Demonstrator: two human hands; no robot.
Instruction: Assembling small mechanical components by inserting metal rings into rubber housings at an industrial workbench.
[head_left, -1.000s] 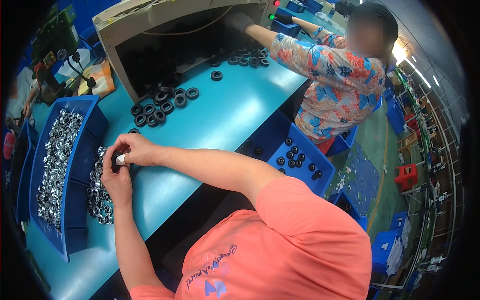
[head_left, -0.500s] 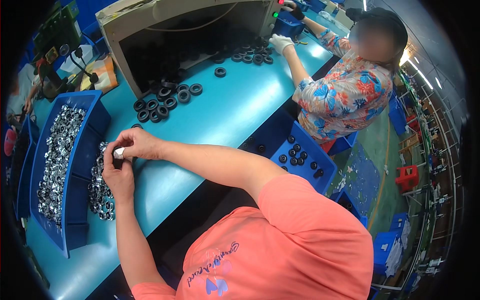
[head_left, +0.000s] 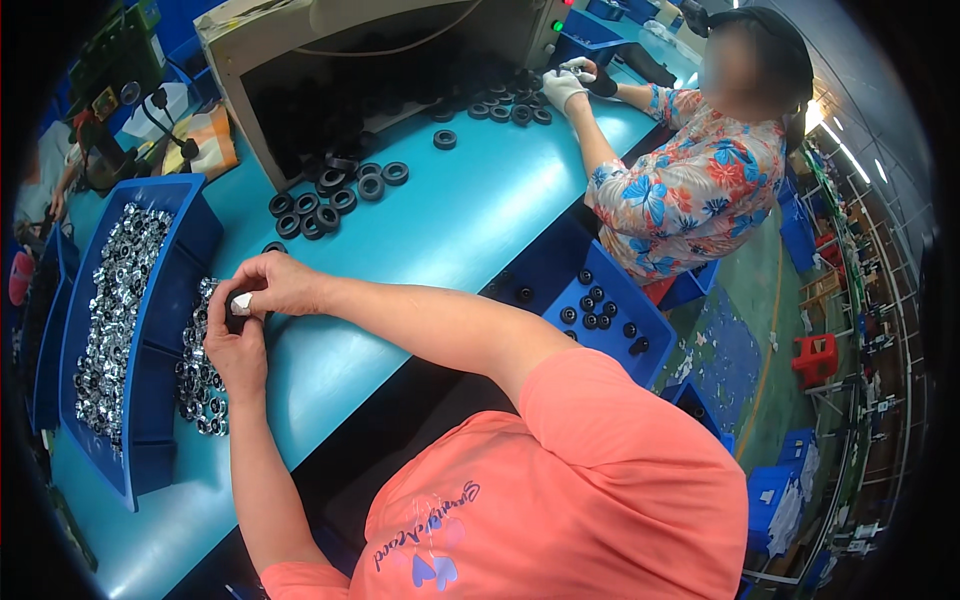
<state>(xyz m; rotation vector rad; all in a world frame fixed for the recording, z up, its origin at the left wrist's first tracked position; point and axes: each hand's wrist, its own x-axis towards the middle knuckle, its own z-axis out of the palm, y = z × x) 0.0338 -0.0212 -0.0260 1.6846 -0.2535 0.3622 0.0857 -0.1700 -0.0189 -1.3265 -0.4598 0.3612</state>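
My left hand (head_left: 237, 352) and my right hand (head_left: 278, 287) meet above the left part of the bench, fingers curled round a small dark piece (head_left: 235, 321). It looks like one of the black rubber rings, though my fingers hide most of it. A white wrap (head_left: 241, 304) covers the tip of my right thumb. Shiny metal hub-like parts (head_left: 200, 390) lie on the bench beside my left hand. Just beyond my right hand sits another black ring (head_left: 274, 247), partly covered.
A blue bin (head_left: 150, 400) heaped with metal parts stands at left. Black rings (head_left: 322, 217) lie before a box-shaped machine (head_left: 240, 110). Right of the bench (head_left: 430, 230), a blue tray (head_left: 625, 320) holds black wheels. A gloved co-worker (head_left: 690, 190) sits at far right.
My hands keep their closed hold with hardly any shift. The co-worker's far hand has come away from the machine's side and joined the other gloved hand.
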